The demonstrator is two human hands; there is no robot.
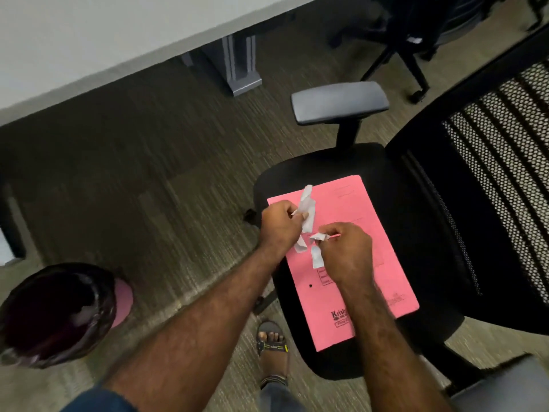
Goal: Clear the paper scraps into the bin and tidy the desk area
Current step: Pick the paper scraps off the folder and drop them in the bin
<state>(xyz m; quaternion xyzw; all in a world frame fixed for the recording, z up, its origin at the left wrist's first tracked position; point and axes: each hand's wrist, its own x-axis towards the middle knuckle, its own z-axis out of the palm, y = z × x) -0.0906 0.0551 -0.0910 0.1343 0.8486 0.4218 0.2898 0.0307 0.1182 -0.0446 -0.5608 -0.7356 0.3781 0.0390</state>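
A pink folder (356,209) lies flat on the black seat of an office chair (416,179). Above it, my left hand (279,224) is closed on several white paper scraps (306,206) that stick up and hang down from the fingers. My right hand (347,251) pinches a small crumpled scrap (318,237) just over the folder. Another white scrap (316,257) lies on the folder right by my right thumb. The bin (56,313), pink with a dark liner, stands on the carpet at lower left, with some paper inside.
The chair's grey armrest (340,101) and mesh backrest (505,162) rise beside the folder. A white desk (89,40) spans the top left, its grey leg (237,66) on the carpet. My sandalled foot (273,352) stands beside the chair. Another chair base (401,46) is at top right.
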